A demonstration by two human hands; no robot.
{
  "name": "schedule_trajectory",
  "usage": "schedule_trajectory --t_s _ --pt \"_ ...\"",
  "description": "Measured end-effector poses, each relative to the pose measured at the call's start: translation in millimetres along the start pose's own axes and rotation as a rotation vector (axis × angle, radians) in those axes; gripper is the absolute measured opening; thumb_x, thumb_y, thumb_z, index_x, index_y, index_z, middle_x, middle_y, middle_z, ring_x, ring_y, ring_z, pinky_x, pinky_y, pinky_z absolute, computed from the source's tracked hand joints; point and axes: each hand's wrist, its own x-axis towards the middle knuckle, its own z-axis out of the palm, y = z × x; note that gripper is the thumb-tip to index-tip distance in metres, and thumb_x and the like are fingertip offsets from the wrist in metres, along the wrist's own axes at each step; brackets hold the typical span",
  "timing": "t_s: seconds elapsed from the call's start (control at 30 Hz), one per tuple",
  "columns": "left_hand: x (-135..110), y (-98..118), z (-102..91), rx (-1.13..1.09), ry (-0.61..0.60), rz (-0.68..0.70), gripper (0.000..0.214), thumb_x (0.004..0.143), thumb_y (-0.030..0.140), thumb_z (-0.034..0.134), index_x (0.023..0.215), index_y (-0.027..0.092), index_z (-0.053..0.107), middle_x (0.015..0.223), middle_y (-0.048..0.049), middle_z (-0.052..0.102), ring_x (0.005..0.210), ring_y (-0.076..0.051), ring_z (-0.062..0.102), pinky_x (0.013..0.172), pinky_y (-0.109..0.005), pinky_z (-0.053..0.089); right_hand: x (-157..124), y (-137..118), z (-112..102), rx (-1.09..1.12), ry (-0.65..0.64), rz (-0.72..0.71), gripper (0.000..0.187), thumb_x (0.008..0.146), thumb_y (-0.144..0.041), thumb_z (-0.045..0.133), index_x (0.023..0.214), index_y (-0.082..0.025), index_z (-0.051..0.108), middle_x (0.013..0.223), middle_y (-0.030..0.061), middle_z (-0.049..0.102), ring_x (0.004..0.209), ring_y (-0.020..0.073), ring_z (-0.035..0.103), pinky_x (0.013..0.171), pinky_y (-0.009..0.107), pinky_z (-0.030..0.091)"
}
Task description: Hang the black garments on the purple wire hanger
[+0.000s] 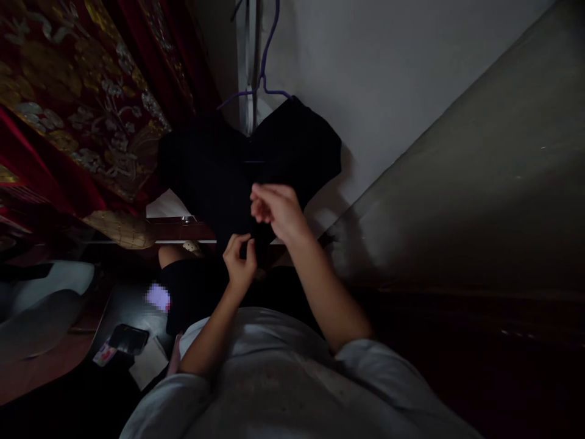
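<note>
A black garment (214, 164) hangs on a purple hanger (267, 67) against a pale wall. My left hand (240, 259) pinches the dark cloth at the garment's lower edge, thumb and fingers closed on it. My right hand (276, 210) is raised just above and right of it, in front of the garment's lower middle, fingers curled and slightly blurred; whether it grips the cloth is unclear. Both forearms reach up from my pale grey shirt.
A red and gold patterned curtain (77, 97) hangs at the left. A dark phone (129, 339) and papers (148, 364) lie on a dark surface at lower left. A large slanted grey-brown panel (479, 183) fills the right side.
</note>
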Motion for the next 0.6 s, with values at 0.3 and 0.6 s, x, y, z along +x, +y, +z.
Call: schedule_trajectory --t_s 0.3,0.6 --pt "18 -31 -6.9 0.101 -0.450 0.034 0.010 0.093 0.010 0.061 0.093 0.014 0.069 0.089 -0.0077 0.070 0.083 -0.019 0.068 0.076 -0.029 0.053 63 -68 15 0.066 0.173 -0.295 0.051 0.091 -0.067 0.061 0.071 -0.021 0.054 0.056 -0.0008 0.053 0.041 0.0071 0.038 0.037 0.022 0.020" --pt "190 62 -21.7 0.050 -0.328 0.441 0.036 0.104 0.044 0.059 0.132 0.022 0.065 0.108 -0.0076 0.072 0.101 -0.021 0.070 0.091 -0.031 0.054 29 -68 4 -0.145 -0.004 -0.380 0.038 0.100 -0.038 0.061 0.067 -0.018 0.056 0.050 -0.0019 0.054 0.038 0.0057 0.039 0.038 0.021 0.026"
